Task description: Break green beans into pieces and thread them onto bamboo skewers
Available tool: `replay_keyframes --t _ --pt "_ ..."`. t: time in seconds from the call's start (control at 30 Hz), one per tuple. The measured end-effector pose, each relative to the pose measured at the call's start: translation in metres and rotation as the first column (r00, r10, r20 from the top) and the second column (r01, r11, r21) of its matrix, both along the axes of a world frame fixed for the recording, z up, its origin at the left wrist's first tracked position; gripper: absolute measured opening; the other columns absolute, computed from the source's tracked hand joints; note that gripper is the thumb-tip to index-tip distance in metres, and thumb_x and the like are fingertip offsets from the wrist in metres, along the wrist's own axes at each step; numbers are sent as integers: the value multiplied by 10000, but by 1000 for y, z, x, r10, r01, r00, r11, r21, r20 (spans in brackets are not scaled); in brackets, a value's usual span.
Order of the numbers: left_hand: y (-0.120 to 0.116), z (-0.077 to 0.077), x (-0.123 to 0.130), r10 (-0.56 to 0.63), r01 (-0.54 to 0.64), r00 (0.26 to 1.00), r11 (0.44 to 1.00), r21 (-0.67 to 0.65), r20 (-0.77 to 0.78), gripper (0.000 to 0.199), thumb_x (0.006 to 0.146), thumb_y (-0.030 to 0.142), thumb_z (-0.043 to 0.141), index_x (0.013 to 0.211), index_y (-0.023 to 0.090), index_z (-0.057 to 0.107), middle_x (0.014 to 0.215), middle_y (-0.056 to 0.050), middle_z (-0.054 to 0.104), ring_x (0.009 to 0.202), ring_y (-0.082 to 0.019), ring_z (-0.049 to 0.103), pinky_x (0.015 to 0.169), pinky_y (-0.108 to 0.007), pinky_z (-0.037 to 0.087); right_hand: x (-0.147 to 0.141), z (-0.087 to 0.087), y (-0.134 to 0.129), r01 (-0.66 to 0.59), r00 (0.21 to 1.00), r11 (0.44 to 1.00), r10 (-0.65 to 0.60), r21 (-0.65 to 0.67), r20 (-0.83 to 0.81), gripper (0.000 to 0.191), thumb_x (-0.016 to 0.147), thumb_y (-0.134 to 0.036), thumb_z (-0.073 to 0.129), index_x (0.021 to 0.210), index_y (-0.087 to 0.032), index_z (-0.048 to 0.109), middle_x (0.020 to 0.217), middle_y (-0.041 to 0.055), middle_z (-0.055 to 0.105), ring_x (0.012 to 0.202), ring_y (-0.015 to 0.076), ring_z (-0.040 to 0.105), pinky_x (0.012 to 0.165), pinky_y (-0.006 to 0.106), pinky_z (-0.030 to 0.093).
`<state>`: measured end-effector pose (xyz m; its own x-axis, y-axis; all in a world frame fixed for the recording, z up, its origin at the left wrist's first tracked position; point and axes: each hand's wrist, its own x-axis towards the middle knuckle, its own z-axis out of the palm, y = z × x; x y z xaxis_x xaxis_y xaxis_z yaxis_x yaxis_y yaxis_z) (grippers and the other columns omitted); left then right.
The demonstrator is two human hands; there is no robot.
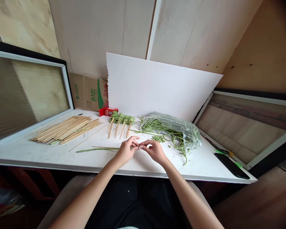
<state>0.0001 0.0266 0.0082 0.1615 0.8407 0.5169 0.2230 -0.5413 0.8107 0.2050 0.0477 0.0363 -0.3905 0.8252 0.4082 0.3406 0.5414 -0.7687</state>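
Note:
My left hand [127, 149] is closed around a long green bean [90, 150] and, alongside it, a thin bamboo skewer [101, 147]; both stick out to the left over the white table. My right hand [154, 150] pinches at the bean's end, its fingertips meeting those of the left hand. Fingers hide most of the gripped part, so how bean and skewer join cannot be seen. Just beyond my hands lie skewers threaded with folded green beans [122, 119]. A small heap of cut bean ends [158, 138] sits behind my right hand.
Bare bamboo skewers [69, 128] are piled at the left. A clear plastic bag [173, 122] of long beans spreads at the right. A red box [111, 111], cardboard carton [88, 92] and white board [154, 86] stand behind. A black phone [231, 166] lies near the right edge.

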Motion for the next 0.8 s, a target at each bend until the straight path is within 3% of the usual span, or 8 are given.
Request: replay_keyframes --t 0.1,0.23,0.5,0.67,0.8 --pt "0 0 -1 36 -34 997 999 21 -74 349 897 144 712 1237 212 676 992 -60 763 920 -190 733 866 -330 604 0 -8 -2 58 996 998 -56 25 -72 275 891 -499 772 913 -228 815 921 82 799 827 229 720 640 301 508" --pt "-2 0 -4 132 -112 975 986 120 -177 92 923 169 709 989 201 764 969 -63 769 886 -205 726 819 -324 579 7 -11 -3 71 996 994 -66 87 -65 237 912 -473 766 970 -246 804 952 76 780 833 228 697 673 331 522" --pt "-9 3 2 170 -93 948 956 277 -268 161 968 126 647 1012 201 782 964 -66 739 885 -200 698 813 -313 539 3 -13 -9 39 999 976 -40 214 2 151 965 -379 703 914 -240 733 880 73 718 883 242 630 650 325 502" --pt "-12 8 3 141 -46 939 955 293 -314 199 951 73 621 899 186 777 884 -55 707 810 -180 660 760 -294 514 -2 -18 -11 17 998 981 -7 192 -55 111 952 -238 637 864 -233 704 847 60 696 895 233 592 691 315 479" --pt "-14 10 4 97 -15 957 958 287 -273 285 896 -19 575 834 181 768 849 -48 708 786 -169 657 747 -282 515 -4 -23 -8 -44 987 995 58 93 -151 149 930 -325 692 824 -224 720 829 54 686 850 219 589 746 331 464"
